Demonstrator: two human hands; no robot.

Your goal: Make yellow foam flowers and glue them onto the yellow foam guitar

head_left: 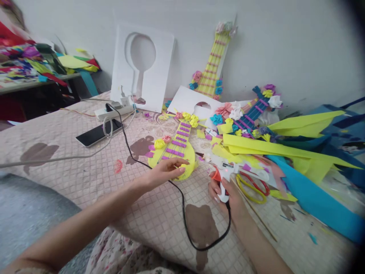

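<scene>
In the head view, my right hand (235,199) is wrapped round the grip of a white hot glue gun (228,168) with an orange trigger. Its nozzle points left, toward a yellow paper guitar (186,155) lying on the table. That guitar has purple strips across its neck and crepe-paper flowers on it. Over the guitar's lower edge is my left hand (165,170), fingers stretched and a little apart, with nothing seen in it. Whether the fingertips touch the guitar I cannot tell. A black cord (184,205) loops from the gun toward a power strip.
Scissors (251,190) and a thin stick (261,220) lie beside my right hand. Yellow and blue crepe paper (308,190) covers the right side. A phone (98,133) and power strip (110,111) are at left. A blue guitar (252,114) and white cut-out board (159,57) stand behind.
</scene>
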